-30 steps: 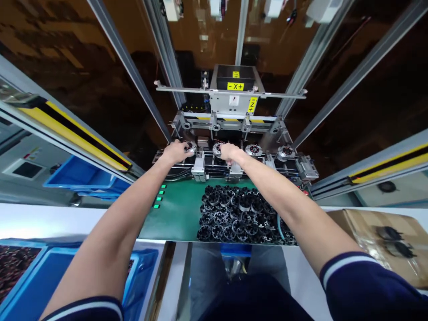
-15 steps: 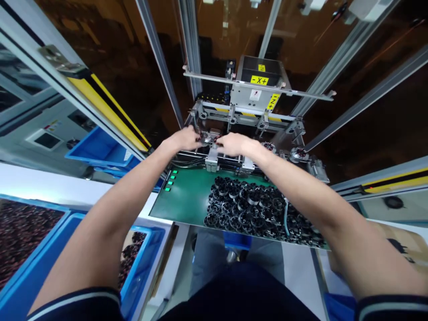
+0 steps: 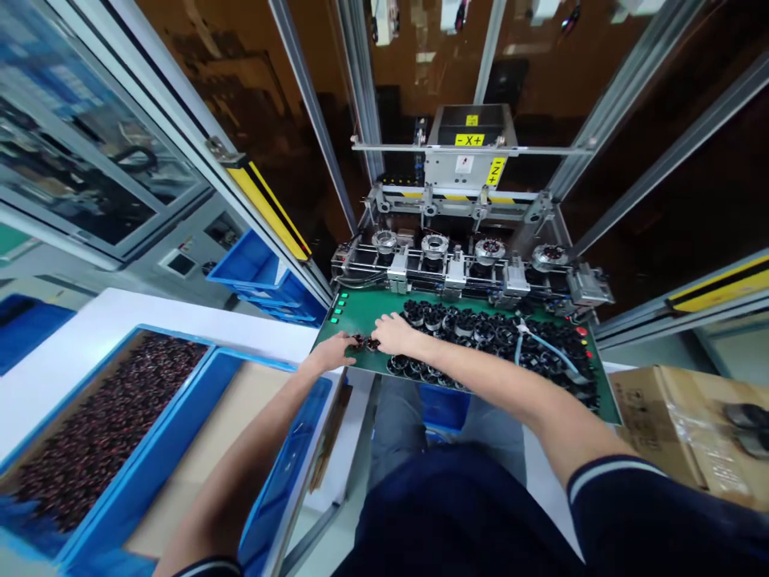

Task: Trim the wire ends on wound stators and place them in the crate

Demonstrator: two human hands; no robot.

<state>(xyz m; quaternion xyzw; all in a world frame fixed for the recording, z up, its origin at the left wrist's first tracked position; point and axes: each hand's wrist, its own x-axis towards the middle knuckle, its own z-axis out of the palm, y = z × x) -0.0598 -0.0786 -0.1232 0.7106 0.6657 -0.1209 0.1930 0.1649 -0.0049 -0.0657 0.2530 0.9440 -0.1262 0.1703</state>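
Observation:
My left hand (image 3: pixel 332 353) is over the left part of the green work plate (image 3: pixel 328 330), its fingertips closed on a small dark part with reddish bits (image 3: pixel 359 342) that looks like a wound motor core. Close beside it, my right hand (image 3: pixel 393 333) has its fingers curled round a similar small core (image 3: pixel 372 344), partly hidden by the fingers. Black ring-shaped frames (image 3: pixel 465 324) lie in a dense pile to the right of my hands. Behind the plate stands a row of round metal fixtures; the left one (image 3: pixel 384 240) shows a bare ring, while dark red parts sit in a right-hand one (image 3: pixel 489 250).
Pliers with blue handles (image 3: pixel 520 346) lie on the pile. At the left, a blue bin (image 3: pixel 135 330) holds many dark red parts, beside a blue bin with a cardboard sheet (image 3: pixel 198 437). A cardboard box (image 3: pixel 649 409) stands right. Aluminium posts (image 3: pixel 312 112) frame the machine.
Both hands have drawn back from the left fixtures to the front left of the green plate, with small cores now at their fingertips. The view has shifted, showing more of the left bins.

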